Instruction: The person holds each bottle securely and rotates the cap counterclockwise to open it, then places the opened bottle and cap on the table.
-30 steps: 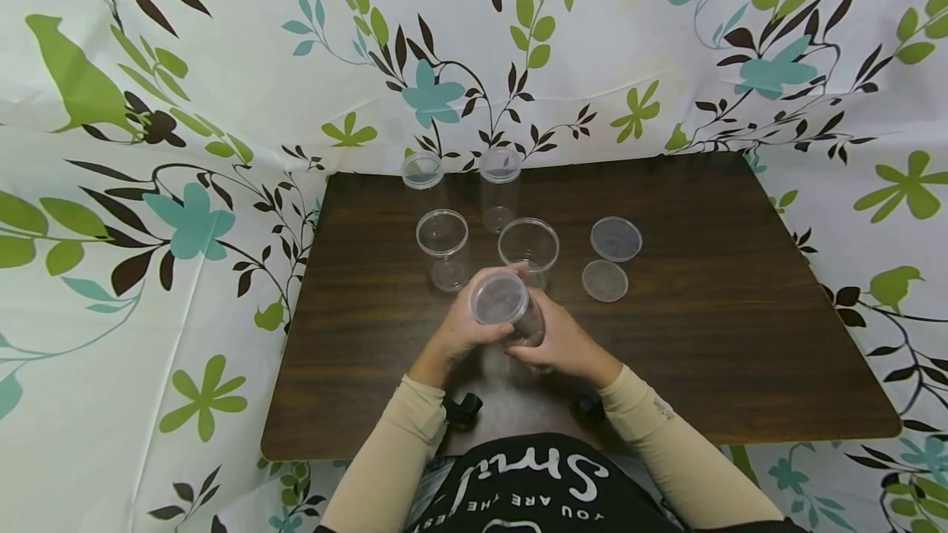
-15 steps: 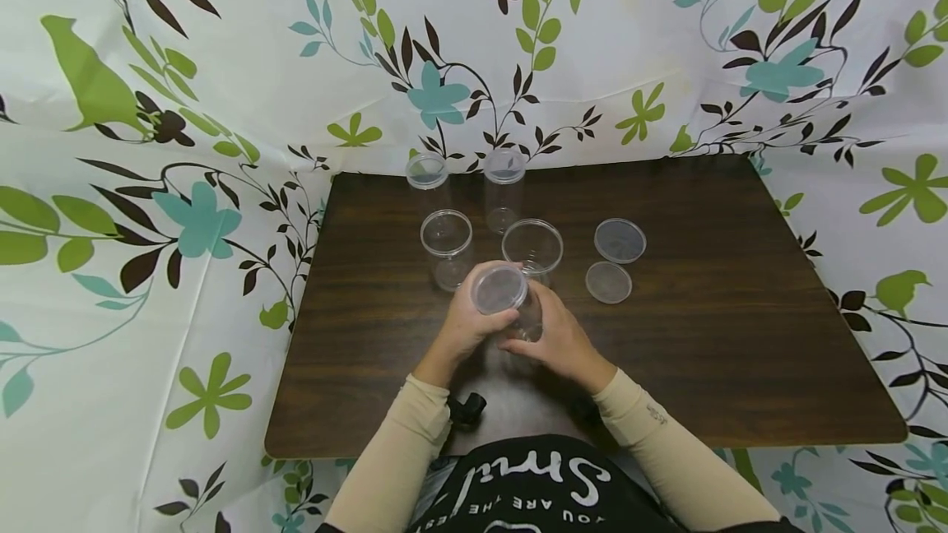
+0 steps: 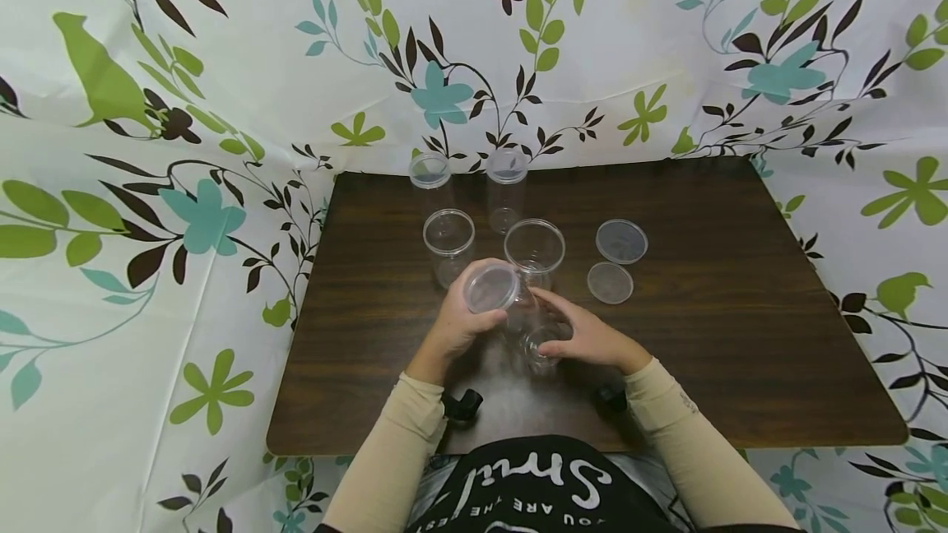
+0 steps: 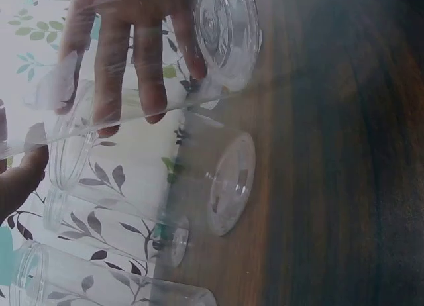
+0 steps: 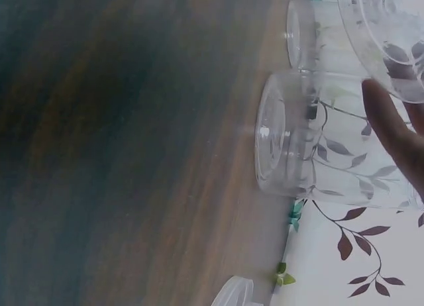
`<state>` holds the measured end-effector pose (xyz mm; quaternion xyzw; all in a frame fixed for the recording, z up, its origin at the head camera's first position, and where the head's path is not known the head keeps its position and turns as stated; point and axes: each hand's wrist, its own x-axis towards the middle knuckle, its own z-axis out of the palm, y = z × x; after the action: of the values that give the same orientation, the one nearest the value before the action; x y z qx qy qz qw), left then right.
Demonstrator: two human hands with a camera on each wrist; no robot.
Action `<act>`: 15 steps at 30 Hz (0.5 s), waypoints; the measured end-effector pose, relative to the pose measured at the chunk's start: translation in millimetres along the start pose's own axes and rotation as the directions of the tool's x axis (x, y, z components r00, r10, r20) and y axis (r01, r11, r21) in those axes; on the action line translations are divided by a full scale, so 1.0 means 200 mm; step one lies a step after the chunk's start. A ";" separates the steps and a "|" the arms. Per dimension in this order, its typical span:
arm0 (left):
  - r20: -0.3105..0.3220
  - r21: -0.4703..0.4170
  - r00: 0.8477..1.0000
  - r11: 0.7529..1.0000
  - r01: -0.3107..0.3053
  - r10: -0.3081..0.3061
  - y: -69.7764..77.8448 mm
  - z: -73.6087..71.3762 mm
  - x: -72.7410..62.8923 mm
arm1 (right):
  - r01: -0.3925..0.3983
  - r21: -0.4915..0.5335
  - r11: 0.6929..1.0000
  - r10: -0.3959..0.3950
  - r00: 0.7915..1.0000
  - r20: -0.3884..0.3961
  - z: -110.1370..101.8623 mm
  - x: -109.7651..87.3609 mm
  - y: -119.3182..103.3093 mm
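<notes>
A clear plastic jar (image 3: 522, 317), its lid (image 3: 491, 287) on, leans over the table with its top toward my left and its base toward my right. My left hand (image 3: 455, 319) grips it near the lid, thumb on the near side. My right hand (image 3: 588, 340) is at the lower end, thumb over the base and fingers along the far side. Through the clear wall, the left wrist view shows the right hand's straight, spread fingers (image 4: 149, 67). One fingertip lies right at the rim of the jar's base (image 5: 381, 28) in the right wrist view.
Beyond my hands stand two jars without lids, a narrower jar (image 3: 448, 241) and a wider jar (image 3: 535, 249). Behind them are two lidded jars (image 3: 507, 171). Two loose lids, a larger lid (image 3: 622, 242) and a smaller lid (image 3: 611, 283), lie to the right on the brown table (image 3: 741, 336).
The jar's base has swung to the right, so the jar leans more. My right hand has shifted right and its fingers have loosened; my left hand still grips near the lid.
</notes>
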<state>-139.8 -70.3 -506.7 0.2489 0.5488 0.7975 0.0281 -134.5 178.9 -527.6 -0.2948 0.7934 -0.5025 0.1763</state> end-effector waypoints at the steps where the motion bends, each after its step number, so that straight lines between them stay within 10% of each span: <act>1: 0.003 -0.007 1.000 1.000 -0.003 0.003 0.00 0.00 0.00 | -0.007 0.008 1.000 0.007 1.000 0.011 0.00 0.00 0.00; 15: 0.015 0.021 1.000 1.000 0.001 -0.001 0.02 -0.01 0.00 | 0.006 -0.004 1.000 -0.006 0.999 -0.043 0.08 0.03 -0.02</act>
<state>-139.7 -74.0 -503.9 0.2547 0.5569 0.7900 0.0300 -129.4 162.8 -529.7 -0.2867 0.7970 -0.5078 0.1572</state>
